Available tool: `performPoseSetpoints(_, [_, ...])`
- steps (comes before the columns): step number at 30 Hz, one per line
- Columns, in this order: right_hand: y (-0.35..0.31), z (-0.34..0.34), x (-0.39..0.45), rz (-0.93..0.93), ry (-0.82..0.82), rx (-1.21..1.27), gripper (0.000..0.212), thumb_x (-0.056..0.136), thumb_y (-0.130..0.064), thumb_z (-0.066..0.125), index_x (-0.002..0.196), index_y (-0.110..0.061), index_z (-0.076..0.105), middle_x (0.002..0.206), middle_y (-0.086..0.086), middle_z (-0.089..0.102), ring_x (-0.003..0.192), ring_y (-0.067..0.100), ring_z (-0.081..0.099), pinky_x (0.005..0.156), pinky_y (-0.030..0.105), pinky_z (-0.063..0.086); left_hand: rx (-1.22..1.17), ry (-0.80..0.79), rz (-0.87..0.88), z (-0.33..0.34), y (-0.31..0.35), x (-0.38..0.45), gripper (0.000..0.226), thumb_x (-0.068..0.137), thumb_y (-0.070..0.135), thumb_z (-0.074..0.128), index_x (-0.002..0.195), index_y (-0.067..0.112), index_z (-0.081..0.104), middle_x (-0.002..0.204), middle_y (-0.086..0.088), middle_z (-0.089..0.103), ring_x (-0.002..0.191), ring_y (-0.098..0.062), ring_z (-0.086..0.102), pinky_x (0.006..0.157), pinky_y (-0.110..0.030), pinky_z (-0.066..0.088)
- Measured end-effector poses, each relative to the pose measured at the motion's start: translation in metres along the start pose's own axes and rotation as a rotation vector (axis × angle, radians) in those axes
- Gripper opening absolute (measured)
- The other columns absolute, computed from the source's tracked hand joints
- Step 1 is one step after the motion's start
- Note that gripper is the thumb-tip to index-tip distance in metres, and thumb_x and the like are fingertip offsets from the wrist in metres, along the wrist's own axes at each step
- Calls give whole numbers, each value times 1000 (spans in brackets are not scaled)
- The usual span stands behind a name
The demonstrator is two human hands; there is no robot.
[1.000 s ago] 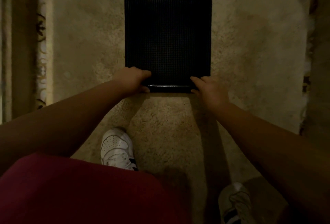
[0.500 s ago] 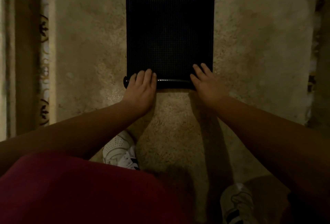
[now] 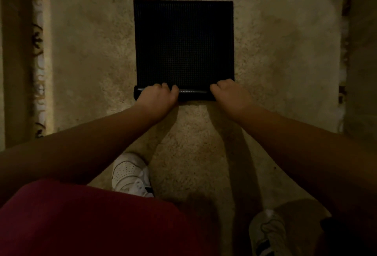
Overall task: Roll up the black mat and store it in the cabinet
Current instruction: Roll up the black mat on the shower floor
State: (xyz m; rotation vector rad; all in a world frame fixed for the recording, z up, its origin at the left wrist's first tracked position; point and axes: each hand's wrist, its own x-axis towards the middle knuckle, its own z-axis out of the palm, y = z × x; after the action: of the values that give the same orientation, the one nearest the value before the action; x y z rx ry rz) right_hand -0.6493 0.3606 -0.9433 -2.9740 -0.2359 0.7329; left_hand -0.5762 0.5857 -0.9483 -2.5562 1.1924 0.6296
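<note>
The black mat (image 3: 183,41) lies flat on a beige carpet, a dark square with a fine grid texture. Its near edge is curled into a thin roll (image 3: 192,92) that runs between my hands. My left hand (image 3: 158,96) grips the roll's left part, fingers curled over it. My right hand (image 3: 228,92) grips the roll's right end in the same way. No cabinet is in view.
The beige carpet (image 3: 91,62) has a patterned border (image 3: 38,62) at the left and a darker edge at the right. My two white shoes (image 3: 130,174) (image 3: 267,233) stand on the carpet below the mat. Red clothing (image 3: 81,221) fills the lower left.
The mat's near edge has been rolled further away from me, and the roll is thicker. My fingers went from laid flat on the roll to curled around it.
</note>
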Motion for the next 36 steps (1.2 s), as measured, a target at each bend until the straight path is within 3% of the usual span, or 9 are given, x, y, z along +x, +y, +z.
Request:
performPoseSetpoints(3, [-1, -6, 8, -16, -32, -50, 26, 84, -4, 55, 109, -5, 48, 103, 17, 57, 99, 35, 52, 65, 41, 43, -67, 38, 15, -7, -9, 7, 21, 90, 23, 55, 106, 10, 52, 92, -12, 64, 84, -33, 59, 53, -36, 38])
performPoseSetpoints(7, [4, -14, 15, 32, -100, 26, 14, 86, -11, 54, 99, -7, 50, 89, 15, 61, 75, 30, 57, 59, 36, 43, -115, 22, -13, -6, -13, 7, 42, 83, 43, 64, 111, 14, 53, 104, -13, 56, 88, -32, 58, 57, -36, 38])
performPoseSetpoints(12, [4, -18, 17, -2, -290, 101, 39, 83, -37, 66, 116, -17, 61, 106, 9, 65, 92, 27, 61, 74, 35, 51, -36, 6, 24, -1, -4, -6, 39, 84, 45, 61, 109, 14, 59, 102, -9, 57, 89, -28, 58, 64, -37, 40])
performPoseSetpoints(15, [5, -18, 20, -24, -386, 119, 48, 84, -41, 67, 125, -18, 60, 113, 7, 65, 99, 26, 60, 77, 33, 49, 2, 23, 74, 1, -1, -13, 27, 90, 32, 54, 109, 13, 57, 102, -9, 63, 93, -30, 59, 75, -40, 43])
performPoseSetpoints(18, [12, -18, 23, 22, -446, 254, 51, 87, -38, 65, 132, -16, 56, 126, 9, 60, 112, 27, 55, 91, 36, 48, -118, 11, 61, -3, -5, -10, 21, 91, 27, 54, 105, 11, 57, 96, -11, 65, 88, -31, 60, 70, -39, 47])
performPoseSetpoints(21, [13, -12, 11, 24, -248, 194, 54, 89, -38, 62, 137, -16, 50, 132, 12, 48, 116, 30, 48, 95, 40, 44, -204, -50, 39, -13, -11, 0, 26, 91, 33, 57, 105, 12, 62, 95, -12, 66, 86, -32, 62, 70, -38, 50])
performPoseSetpoints(24, [4, 0, -12, 47, 7, 135, 52, 87, -34, 63, 133, -11, 49, 121, 15, 54, 106, 32, 52, 86, 43, 49, -242, -68, 20, -14, -14, 4, 24, 90, 32, 58, 105, 13, 64, 97, -13, 66, 86, -33, 62, 70, -40, 53])
performPoseSetpoints(30, [-7, 12, -17, -4, 27, 36, 22, 81, -8, 56, 103, -5, 58, 96, 15, 58, 88, 34, 54, 67, 45, 51, -308, -74, -2, -11, -17, 6, 37, 85, 43, 64, 113, 18, 62, 109, -12, 57, 91, -33, 59, 72, -38, 48])
performPoseSetpoints(36, [7, -12, 23, 75, -271, 49, 33, 90, -31, 60, 118, -13, 62, 107, 12, 64, 94, 30, 60, 77, 39, 52, -320, 128, 51, -6, -15, -3, 30, 89, 28, 61, 113, 12, 55, 108, -16, 62, 102, -36, 57, 73, -47, 53])
